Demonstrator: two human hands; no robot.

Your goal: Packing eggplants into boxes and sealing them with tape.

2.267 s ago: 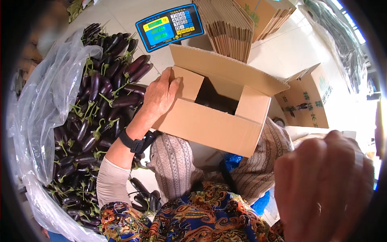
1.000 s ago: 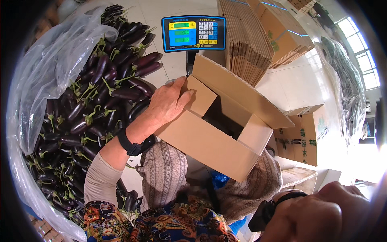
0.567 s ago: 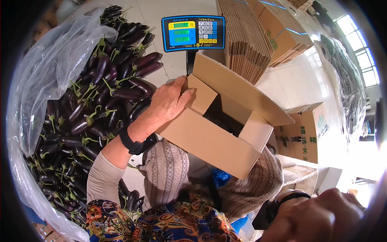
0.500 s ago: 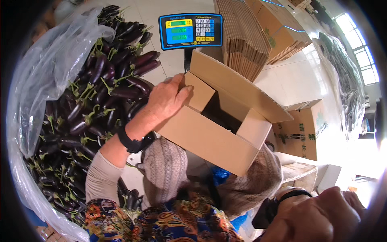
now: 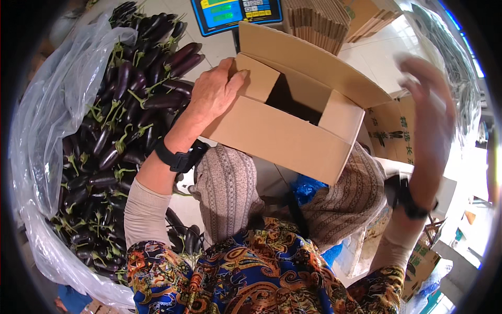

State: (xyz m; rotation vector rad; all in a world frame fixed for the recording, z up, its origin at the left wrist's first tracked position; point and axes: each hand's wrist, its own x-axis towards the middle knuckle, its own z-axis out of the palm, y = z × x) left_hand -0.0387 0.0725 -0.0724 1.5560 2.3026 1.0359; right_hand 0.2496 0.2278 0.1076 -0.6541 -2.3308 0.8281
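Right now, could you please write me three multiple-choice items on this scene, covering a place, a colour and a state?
1. Where does the left hand rest?
A. on a box flap
B. on the scale
C. in the eggplants

2. What colour is the scale face?
A. red
B. blue
C. white

3. How is the box?
A. taped shut
C. flattened
B. open, flaps up

Answers: 1 A, the fingers grip the left flap; 2 B, its panel is blue; 3 B, the dark inside shows. The eggplants lie to the left.
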